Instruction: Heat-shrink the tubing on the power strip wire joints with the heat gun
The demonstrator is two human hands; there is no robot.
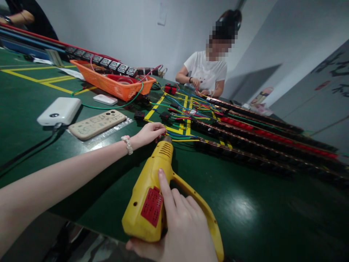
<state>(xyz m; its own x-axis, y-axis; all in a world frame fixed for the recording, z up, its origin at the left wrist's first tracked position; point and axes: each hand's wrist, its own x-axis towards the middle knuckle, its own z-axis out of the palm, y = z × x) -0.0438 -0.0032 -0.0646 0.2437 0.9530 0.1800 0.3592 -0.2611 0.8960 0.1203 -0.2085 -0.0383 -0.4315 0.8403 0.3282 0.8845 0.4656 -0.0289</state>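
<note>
My right hand (188,222) is wrapped round a yellow heat gun (144,185) with red vents, its index finger stretched along the body. The gun's metal nozzle (167,138) points away from me, right beside the fingertips of my left hand (149,134). Those fingers are pinched on the ends of thin coloured wires (185,138), blue, green and yellow among them. To the right, the wires run into the nearest long black strip (231,151). The exact wire ends are partly hidden by my fingers and the nozzle.
Several long black strips and a red one (240,125) lie to the right. An orange basket (109,84) with parts stands at the back left. Nearer are a white power bank (60,111) and a phone (96,124). Across the table a co-worker (205,71) handles wires.
</note>
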